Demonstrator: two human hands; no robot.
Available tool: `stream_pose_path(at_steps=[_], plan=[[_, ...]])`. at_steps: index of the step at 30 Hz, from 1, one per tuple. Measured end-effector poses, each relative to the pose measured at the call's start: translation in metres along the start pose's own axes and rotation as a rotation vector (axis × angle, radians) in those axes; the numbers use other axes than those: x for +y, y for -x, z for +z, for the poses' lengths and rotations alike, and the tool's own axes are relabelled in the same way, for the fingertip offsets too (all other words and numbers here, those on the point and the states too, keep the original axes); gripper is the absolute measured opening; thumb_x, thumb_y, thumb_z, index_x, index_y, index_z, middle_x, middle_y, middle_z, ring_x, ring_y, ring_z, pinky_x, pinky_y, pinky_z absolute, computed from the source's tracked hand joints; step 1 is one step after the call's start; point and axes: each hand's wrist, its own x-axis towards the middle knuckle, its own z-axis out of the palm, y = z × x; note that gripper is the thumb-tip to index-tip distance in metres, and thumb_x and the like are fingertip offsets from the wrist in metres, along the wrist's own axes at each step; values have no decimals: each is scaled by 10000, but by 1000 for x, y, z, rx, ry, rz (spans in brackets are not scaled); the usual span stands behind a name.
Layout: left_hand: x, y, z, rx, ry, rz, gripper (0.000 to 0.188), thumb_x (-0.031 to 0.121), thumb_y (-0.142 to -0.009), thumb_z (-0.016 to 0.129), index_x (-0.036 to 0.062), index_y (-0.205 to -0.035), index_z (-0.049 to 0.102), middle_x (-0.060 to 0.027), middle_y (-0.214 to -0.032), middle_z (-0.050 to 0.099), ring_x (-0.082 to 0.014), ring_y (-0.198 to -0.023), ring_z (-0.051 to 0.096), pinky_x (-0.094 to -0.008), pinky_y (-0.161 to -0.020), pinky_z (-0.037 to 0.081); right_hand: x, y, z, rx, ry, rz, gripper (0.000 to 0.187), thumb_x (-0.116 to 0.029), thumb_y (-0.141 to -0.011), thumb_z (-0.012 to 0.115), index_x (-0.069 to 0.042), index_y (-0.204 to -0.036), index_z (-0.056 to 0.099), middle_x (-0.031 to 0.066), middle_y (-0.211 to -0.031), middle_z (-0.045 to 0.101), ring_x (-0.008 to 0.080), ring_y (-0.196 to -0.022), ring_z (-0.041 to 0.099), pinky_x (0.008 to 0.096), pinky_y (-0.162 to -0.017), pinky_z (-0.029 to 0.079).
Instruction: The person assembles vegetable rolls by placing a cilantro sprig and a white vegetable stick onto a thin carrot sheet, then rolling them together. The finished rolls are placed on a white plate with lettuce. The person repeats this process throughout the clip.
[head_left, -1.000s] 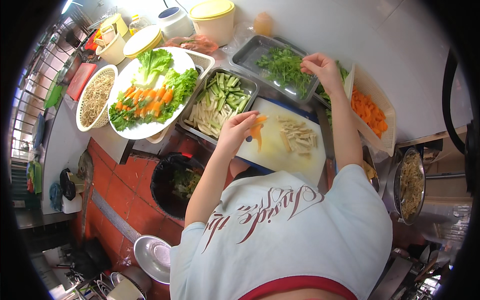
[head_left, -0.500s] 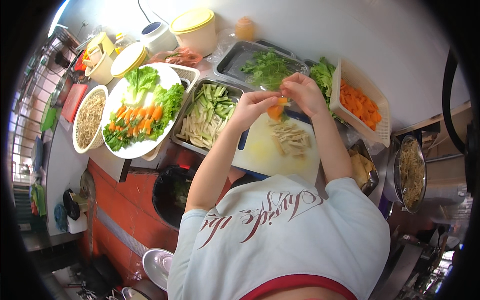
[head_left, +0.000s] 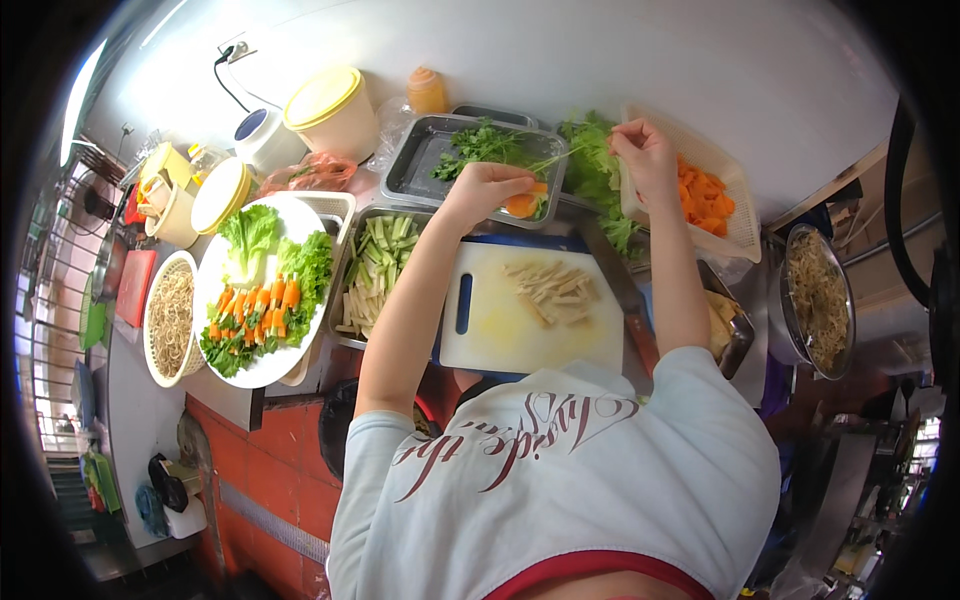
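Orange carrot piece [head_left: 521, 205] is pinched in the left grip [head_left: 484, 197], over the near edge of the metal tray [head_left: 408, 172]; right grip [head_left: 648, 160] clasps a thin green stem [head_left: 556, 159] stretched between the two; pale strips [head_left: 553, 292] lie on the white cutting board [head_left: 480, 338]

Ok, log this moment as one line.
Left hand: holds carrot roll | Right hand: pinches herb stem | Board: pale strips | Plate: more rolls

Orange carrot slice [head_left: 521, 206], green herb stem [head_left: 558, 158]
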Motion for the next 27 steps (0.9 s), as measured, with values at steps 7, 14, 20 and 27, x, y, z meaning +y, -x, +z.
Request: stream_pose_path(at_steps=[7,14,20,27], plan=[[-5,0,2,-1,128,21,296,121,-849,604,-79,-1065,583,-141,-979,638,-172,-851,636,-260,-771,515,-8,11,7,-136,270,-123,43,-55,-810,605,-20,-831,591,28,-757,639,75,-716,600,223,-652,470],[-6,15,-11,-123,32,86,262,125,-848,604,-45,-1046,610,-113,-938,655,-149,-818,636,-252,-753,509,20,24,21,-266,313,-101,69,-74,-813,619,-20,-848,594,30,-770,649,96,-744,618,232,-676,467],[-3,36,-14,-168,-32,54,227,135,-834,621,1,-1016,645,-77,-908,668,-110,-785,626,-238,-711,496,22,35,40,-284,255,-119,109,-69,-818,610,-22,-917,611,37,-772,638,95,-701,588,231,-637,456],[-5,46,-17,-178,-38,61,231,140,-831,627,-4,-1011,645,-69,-889,669,-100,-783,618,-229,-725,486,29,35,43,-371,425,-296,129,-53,-819,590,11,-931,597,79,-764,575,179,-650,552,275,-604,441]])
